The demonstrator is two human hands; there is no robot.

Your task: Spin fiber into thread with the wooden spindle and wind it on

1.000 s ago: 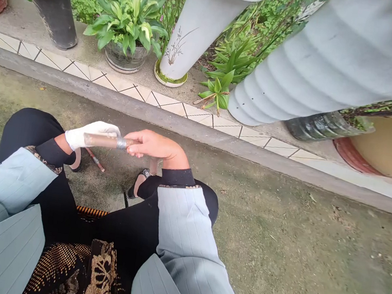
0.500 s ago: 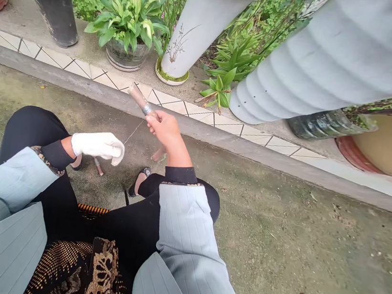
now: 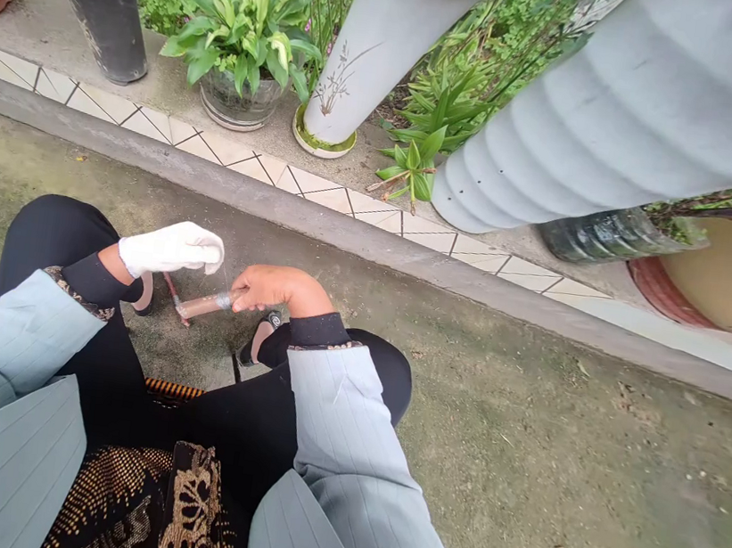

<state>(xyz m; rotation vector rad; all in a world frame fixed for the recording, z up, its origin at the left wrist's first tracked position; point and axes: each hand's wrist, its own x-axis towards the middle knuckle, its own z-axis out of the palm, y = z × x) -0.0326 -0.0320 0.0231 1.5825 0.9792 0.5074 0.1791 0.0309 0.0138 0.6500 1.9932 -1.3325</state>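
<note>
My left hand (image 3: 175,249), in a white glove, is closed with its fingers curled round the end of a thin, pale wire or thread. My bare right hand (image 3: 275,287) grips one end of a short wooden stick (image 3: 200,304), tilted with its free end low and to the left. A silvery band (image 3: 223,300) of wound strand circles the stick beside my fingers. The thin strand runs between the glove and this band. Under the glove, a thinner reddish stick (image 3: 170,286) shows near the ground, partly hidden behind the wooden stick.
A low ledge with a tiled edge (image 3: 207,147) runs across in front. On it stand a dark pot (image 3: 107,11), a leafy plant in a clear bowl (image 3: 240,100), a tall white vase (image 3: 359,66) and a large ribbed planter (image 3: 559,138). My shoes rest on the concrete floor (image 3: 552,442).
My right hand has come down and nearer to me, swinging the stick from pointing up and away to pointing left and down. The gloved hand has risen slightly and moved left.
</note>
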